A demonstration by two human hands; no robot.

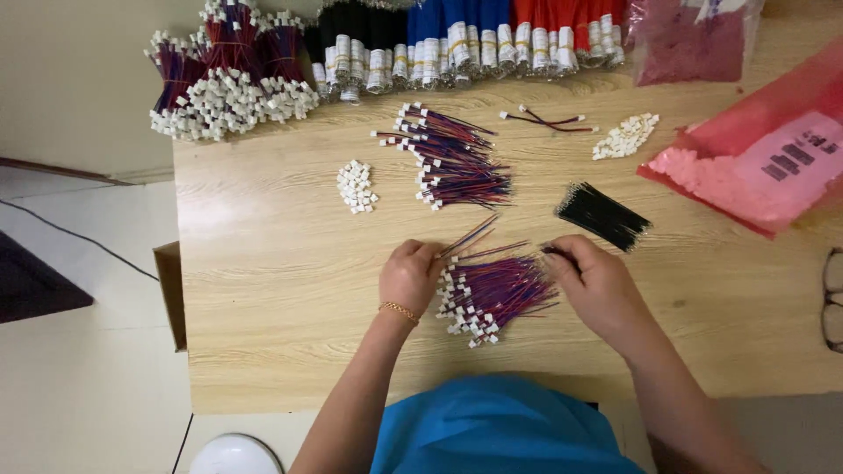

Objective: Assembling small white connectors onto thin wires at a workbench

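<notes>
My left hand (409, 277) pinches a thin pair of red and blue wires (468, 235) that slant up to the right. A heap of red and blue wires with white plugs (494, 296) lies between my hands on the wooden table (281, 290). At the heap's right end rests my right hand (597, 285), fingers closed on the tip of a black wire. A loose bundle of black wires (602, 215) lies just above that hand.
A second heap of plugged wires (452, 158) and small piles of white plugs (356, 186) (625, 136) lie farther back. Tied wire bundles (230, 75) line the far edge. Pink bags (755, 158) sit at right. A cardboard box (171, 294) stands at the table's left.
</notes>
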